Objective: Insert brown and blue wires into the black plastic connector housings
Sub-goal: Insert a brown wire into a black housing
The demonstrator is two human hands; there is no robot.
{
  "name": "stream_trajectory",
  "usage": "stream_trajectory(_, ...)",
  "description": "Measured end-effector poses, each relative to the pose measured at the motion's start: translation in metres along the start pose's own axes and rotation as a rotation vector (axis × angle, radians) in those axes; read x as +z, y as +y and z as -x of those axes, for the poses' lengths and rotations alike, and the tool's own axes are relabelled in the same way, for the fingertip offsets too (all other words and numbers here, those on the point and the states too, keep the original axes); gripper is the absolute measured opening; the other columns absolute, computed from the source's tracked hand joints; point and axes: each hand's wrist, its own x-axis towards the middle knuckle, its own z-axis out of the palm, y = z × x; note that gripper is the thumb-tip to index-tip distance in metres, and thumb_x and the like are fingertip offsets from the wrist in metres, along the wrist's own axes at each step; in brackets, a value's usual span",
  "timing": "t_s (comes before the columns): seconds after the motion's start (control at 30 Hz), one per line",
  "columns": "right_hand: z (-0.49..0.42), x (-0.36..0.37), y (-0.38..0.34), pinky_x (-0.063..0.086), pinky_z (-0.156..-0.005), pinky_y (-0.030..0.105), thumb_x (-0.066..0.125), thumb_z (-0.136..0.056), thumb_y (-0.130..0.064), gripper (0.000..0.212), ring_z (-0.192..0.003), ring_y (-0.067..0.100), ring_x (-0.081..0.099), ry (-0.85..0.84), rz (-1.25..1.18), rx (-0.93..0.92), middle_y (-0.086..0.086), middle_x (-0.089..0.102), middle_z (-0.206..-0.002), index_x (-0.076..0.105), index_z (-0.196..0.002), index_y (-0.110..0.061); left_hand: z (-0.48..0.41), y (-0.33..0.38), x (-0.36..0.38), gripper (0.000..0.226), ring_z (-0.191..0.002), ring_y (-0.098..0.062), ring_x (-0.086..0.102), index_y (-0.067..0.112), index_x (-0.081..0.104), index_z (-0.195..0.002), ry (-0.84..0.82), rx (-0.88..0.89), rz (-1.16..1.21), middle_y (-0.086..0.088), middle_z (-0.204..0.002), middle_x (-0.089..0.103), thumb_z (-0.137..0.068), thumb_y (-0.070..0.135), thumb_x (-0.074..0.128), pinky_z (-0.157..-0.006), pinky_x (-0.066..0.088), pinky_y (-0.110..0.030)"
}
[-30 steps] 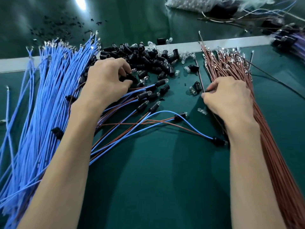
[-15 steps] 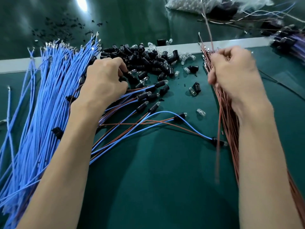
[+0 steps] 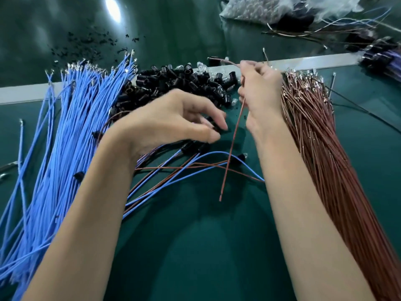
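A see-through plastic bag point(image 3: 256, 9) lies at the far side of the green table point(image 3: 195, 246). It is full of small clear bits, too blurry to name. Nothing else sits in a box or tray; the parts lie loose on the table. A big bunch of long blue wires point(image 3: 71, 131) lies on the left, and a big bunch of long brown wires point(image 3: 321, 148) lies on the right. A heap of small black plastic connector housings point(image 3: 173, 83) sits between them at the back, next to a pale strip point(image 3: 21, 92) that runs across the table. The single thin brown wire point(image 3: 232, 148) is up in the air over the middle of the table. It runs almost straight up and down in the picture. Its loose end points down toward the person, and its top end bends over to the left above the fingers. The right hand point(image 3: 260, 94) pinches this wire near the top, with its fingers curled close around it. The left hand point(image 3: 173, 120) is over the table just in front of the heap, its fingers curled with the tips close together. Something dark shows at the tips, but it is too blurry to tell if the hand holds it. Under the hands lie some blue and brown wires with black ends point(image 3: 173, 177), crossing each other.
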Motion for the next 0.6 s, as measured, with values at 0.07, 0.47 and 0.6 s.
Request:
stream_trajectory(0.07, 0.000, 0.003, 0.008, 0.037, -0.057, 0.025, 0.057, -0.093, -0.010, 0.013, -0.051, 0.007, 0.042, 0.033, 0.033, -0.068, -0.007, 0.051, -0.059, 0.056, -0.082, -0.017, -0.001, -0.001, 0.006, 0.021, -0.089, -0.013, 0.065, 0.022, 0.074, -0.078, -0.139, -0.039, -0.023, 0.003, -0.103, 0.073, -0.067, 0.005, 0.080, -0.085, 0.050, -0.020)
stream_trajectory(0.47, -0.004, -0.003, 0.012, 0.032, -0.042, 0.017, 0.060, -0.095, -0.026, 0.019, -0.041, 0.007, 0.048, -0.107, -0.161, 0.031, 0.003, 0.069, -0.068, 0.052, -0.092, -0.009, -0.002, -0.008, -0.004, 0.023, -0.080, -0.012, 0.063, 0.016, 0.076, -0.092, -0.044, -0.092, -0.069, -0.016, -0.094, 0.072, -0.070, 0.012, 0.079, -0.079, 0.049, -0.017)
stream_trajectory(0.6, 0.001, -0.012, 0.014, 0.037, -0.053, 0.016, 0.060, -0.093, -0.025, 0.016, -0.048, 0.003, 0.048, -0.588, 0.049, 0.115, -0.003, 0.069, -0.066, 0.063, -0.091, -0.010, -0.002, -0.011, -0.008, 0.021, -0.086, -0.015, 0.061, 0.018, 0.075, -0.092, 0.130, -0.078, -0.030, -0.021, -0.098, 0.070, -0.080, 0.001, 0.071, -0.085, 0.051, -0.023)
